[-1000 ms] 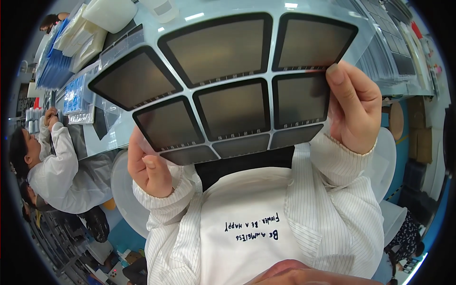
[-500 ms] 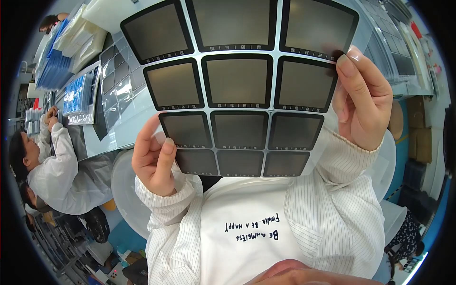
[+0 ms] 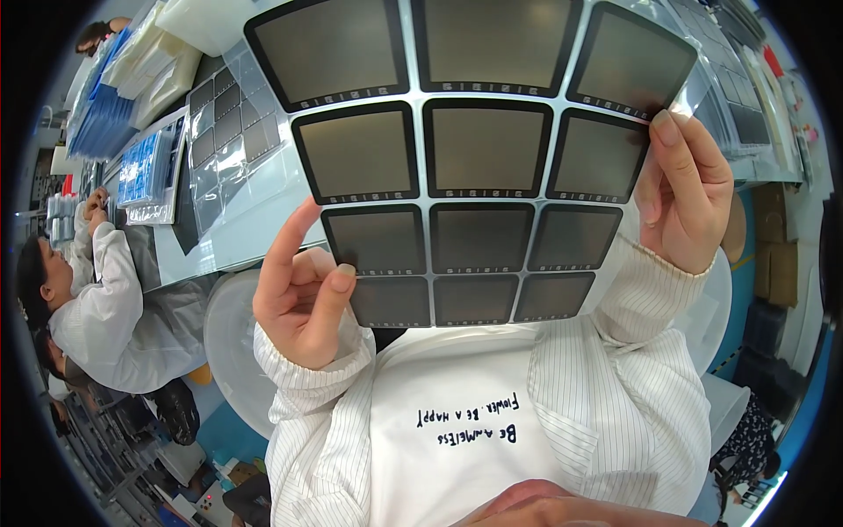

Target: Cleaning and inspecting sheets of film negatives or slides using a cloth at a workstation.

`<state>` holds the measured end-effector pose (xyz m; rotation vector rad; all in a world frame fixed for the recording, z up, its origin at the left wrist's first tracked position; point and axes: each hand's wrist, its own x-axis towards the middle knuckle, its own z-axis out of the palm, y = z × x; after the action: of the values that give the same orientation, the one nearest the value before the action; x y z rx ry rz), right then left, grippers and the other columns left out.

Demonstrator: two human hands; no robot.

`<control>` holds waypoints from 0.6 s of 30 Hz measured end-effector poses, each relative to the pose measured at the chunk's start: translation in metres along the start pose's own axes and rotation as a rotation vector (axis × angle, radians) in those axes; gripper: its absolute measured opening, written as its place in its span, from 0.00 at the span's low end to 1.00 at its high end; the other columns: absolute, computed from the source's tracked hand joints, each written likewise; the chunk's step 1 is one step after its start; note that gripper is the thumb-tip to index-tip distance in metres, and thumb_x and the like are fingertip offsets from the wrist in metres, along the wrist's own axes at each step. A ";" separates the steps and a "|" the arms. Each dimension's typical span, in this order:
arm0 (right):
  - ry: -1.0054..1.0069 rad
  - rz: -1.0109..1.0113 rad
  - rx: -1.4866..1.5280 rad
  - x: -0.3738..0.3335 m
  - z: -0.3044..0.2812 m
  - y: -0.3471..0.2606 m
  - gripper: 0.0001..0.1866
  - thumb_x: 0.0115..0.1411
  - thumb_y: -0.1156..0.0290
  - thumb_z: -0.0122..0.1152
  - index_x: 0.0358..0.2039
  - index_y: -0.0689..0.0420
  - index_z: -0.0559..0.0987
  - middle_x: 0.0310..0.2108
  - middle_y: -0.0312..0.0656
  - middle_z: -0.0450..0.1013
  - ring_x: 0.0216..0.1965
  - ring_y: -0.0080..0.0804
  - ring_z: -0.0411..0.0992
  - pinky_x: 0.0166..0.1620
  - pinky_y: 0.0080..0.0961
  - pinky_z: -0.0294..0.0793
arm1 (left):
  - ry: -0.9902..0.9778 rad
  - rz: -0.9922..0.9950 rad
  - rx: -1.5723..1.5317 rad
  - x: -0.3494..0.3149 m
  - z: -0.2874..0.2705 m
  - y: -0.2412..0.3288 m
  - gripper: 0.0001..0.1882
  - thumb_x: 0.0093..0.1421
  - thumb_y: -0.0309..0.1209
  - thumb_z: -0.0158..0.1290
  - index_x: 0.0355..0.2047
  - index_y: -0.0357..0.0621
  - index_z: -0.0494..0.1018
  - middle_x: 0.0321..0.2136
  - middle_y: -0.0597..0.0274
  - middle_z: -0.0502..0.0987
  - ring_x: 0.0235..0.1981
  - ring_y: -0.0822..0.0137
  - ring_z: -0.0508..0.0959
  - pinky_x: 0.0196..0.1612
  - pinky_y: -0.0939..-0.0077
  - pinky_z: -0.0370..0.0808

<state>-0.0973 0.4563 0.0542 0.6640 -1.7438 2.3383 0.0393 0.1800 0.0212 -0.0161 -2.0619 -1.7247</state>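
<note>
A thin sheet of dark grey, black-bordered rectangular panels (image 3: pixel 487 149) is held up in front of me, tilted, with pale strips between its three columns. My left hand (image 3: pixel 303 303) pinches its lower left edge, the thumb lying on the face and the other fingers behind. At the upper right edge, my right hand (image 3: pixel 694 193) grips the sheet between thumb and fingers. The sheet hides part of the fingertips and much of the table behind it. Its top runs out of view.
Similar panel sheets in clear film (image 3: pixel 233 123) lie on the glassy table (image 3: pixel 237 233) at left. Nearby are blue packs (image 3: pixel 145 171) and stacked cream and blue sheets (image 3: pixel 158 66). A person in white (image 3: pixel 114 307) sits at left. More sheets (image 3: pixel 733 97) lie at right, above cartons (image 3: pixel 777 272).
The panel sheet has shifted right and turned slightly. Both my hands have moved a little with it, keeping their hold on its edges.
</note>
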 end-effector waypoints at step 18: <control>0.101 0.052 -0.027 -0.006 -0.016 0.006 0.12 0.59 0.76 0.59 0.43 0.62 0.79 0.29 0.42 0.78 0.10 0.16 0.61 0.14 0.09 0.54 | -0.125 0.023 0.037 0.002 0.009 0.003 0.32 0.52 0.14 0.55 0.57 0.22 0.58 0.18 0.63 0.76 0.16 0.81 0.71 0.21 0.92 0.65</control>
<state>-0.0987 0.4705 0.0430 0.4933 -1.7660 2.3330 0.0352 0.1880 0.0237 -0.1391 -2.1742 -1.7105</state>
